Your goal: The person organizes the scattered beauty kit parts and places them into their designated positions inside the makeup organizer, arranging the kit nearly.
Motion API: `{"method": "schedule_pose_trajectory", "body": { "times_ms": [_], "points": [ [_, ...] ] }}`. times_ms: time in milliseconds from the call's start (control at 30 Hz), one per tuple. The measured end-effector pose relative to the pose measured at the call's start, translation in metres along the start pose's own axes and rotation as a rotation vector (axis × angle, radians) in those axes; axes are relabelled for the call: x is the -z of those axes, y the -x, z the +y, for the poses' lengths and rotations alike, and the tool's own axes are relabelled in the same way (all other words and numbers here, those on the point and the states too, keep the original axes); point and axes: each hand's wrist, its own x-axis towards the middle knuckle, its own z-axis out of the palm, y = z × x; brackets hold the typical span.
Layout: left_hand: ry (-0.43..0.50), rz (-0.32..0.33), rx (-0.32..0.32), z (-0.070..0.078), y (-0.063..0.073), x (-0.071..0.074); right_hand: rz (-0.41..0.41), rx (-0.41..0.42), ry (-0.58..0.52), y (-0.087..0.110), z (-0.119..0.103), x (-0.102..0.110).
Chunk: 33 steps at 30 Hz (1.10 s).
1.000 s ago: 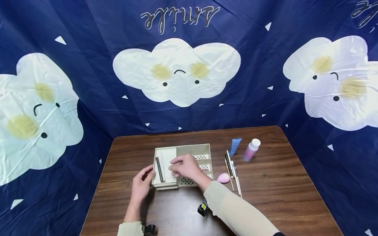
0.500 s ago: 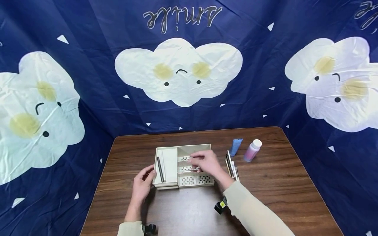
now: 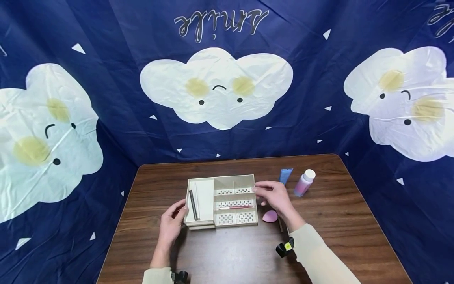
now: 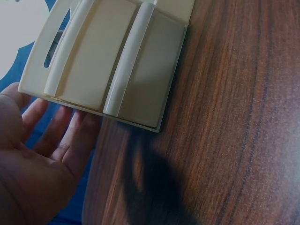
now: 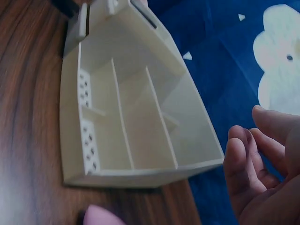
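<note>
A cream desktop organizer (image 3: 235, 225) stands in mid-table, with a flat-topped drawer section on its left and open compartments on its right. A dark pen-like stick (image 3: 193, 205) and a thin pale stick (image 3: 197, 199) lie on the flat top. In the middle compartment lies a slim red-and-white stick (image 3: 241, 207). My left hand (image 3: 170, 225) rests its extended fingers (image 4: 60, 129) against the organizer's left side, by the drawer fronts (image 4: 96, 56). At the right wall hovers my right hand (image 3: 277, 196), its fingers (image 5: 236, 161) loosely bent around nothing, close to the rim.
Right of the organizer is a pink makeup sponge (image 3: 270, 216). A blue tube (image 3: 285, 176) and a pink-purple bottle (image 3: 304, 184) with a white cap stand farther back. Slim brushes (image 3: 281, 224) are mostly hidden under the right hand. A blue cloth backdrop (image 3: 220, 144) rises behind the table.
My right hand has moved rightward from over the flat top, across the compartments, to the organizer's right wall. The red-and-white stick now shows fully. The left hand has stayed put.
</note>
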Motion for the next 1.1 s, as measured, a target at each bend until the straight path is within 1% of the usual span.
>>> {"method": "schedule_pose_trajectory", "body": {
  "times_ms": [100,300,433,567,700,900,1100],
  "points": [
    [-0.004,0.004,-0.001,0.0,0.0,0.0,0.03,-0.008,0.015,0.001,0.01,0.01],
    [-0.007,0.008,-0.003,0.001,0.0,0.0,0.08,0.0,0.091,0.004,0.03,0.025],
    [-0.006,0.005,-0.023,0.001,0.001,-0.001,0.099,-0.023,0.065,0.008,0.043,0.034],
    [-0.003,0.005,-0.028,0.001,0.002,-0.001,0.107,-0.06,0.025,0.012,0.053,0.044],
    [0.003,0.004,-0.015,0.0,0.002,-0.001,0.119,-0.082,0.035,0.015,0.06,0.052],
    [0.004,0.01,-0.018,-0.002,0.001,-0.001,0.151,-0.109,0.038,0.015,0.072,0.061],
    [0.011,0.009,-0.022,-0.001,0.001,-0.001,0.162,-0.114,0.082,0.018,0.081,0.068]
  ]
}}
